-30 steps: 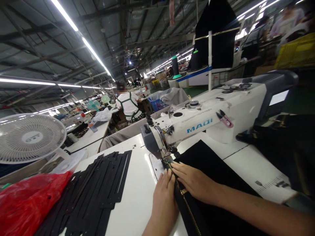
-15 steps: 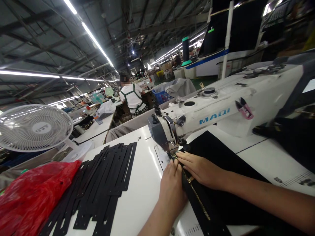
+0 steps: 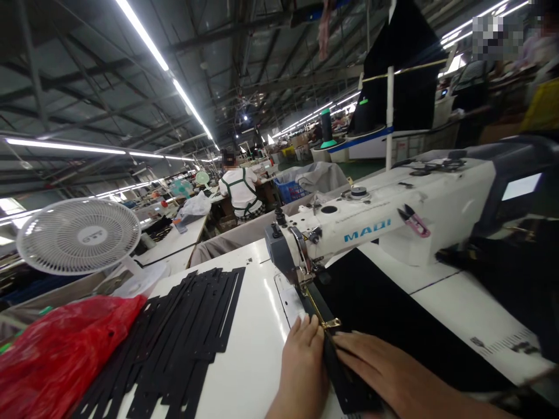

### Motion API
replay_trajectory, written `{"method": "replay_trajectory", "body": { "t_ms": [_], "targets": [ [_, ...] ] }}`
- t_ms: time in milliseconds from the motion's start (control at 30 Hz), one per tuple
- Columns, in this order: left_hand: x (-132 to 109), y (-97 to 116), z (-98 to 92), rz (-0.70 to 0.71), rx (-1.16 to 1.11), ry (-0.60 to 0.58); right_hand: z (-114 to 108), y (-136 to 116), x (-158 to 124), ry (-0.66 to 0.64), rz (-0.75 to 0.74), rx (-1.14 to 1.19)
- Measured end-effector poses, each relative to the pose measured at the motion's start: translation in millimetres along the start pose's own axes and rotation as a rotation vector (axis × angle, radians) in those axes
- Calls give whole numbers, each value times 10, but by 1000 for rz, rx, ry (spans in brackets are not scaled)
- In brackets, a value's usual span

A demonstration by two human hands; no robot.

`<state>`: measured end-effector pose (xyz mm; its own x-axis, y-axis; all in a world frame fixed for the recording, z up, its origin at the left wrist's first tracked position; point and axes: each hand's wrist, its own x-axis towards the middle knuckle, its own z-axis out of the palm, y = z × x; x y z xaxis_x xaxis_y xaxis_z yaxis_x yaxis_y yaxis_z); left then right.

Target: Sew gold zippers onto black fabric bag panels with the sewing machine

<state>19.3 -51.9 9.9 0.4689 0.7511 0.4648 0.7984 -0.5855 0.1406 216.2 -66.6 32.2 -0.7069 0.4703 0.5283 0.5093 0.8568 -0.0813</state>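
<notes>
Gold-toothed black zipper [image 3: 314,302] lies barer before the white metal sewing machine [image 3: 371,216], left hand [image 3: 304,362] and right hand [image 3: 384,369] having drawn back. Its far end reaches the machine's needle end; a length remains nearer, finished stitching indiscernible. The left rests flat, the right slants across; whether either grips is hidden. Thin black strips [image 3: 174,331] lie left of the machine.

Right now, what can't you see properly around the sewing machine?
In the head view:
Zipper: its lower stretch is partly hidden by the right hand.
Sewing machine: its needle is too small to make out.
Red bag: cut off by the left edge; its folds hide anything inside.
Screen: too bright and small to read.
</notes>
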Motion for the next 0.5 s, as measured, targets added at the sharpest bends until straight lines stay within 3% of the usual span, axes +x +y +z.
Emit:
{"method": "replay_trajectory", "body": {
  "t_ms": [100, 233, 500],
  "targets": [
    [-62, 19, 63, 8, 19, 78, 197, -54, -100, 110, -84, -104],
    [-77, 12, 108, 25, 36, 140, 530, 14, -112, 242, -88, -138],
    [60, -63, 82, 42, 93, 139, 492, 108, 26, 254, -73, -86]
  ]
}}
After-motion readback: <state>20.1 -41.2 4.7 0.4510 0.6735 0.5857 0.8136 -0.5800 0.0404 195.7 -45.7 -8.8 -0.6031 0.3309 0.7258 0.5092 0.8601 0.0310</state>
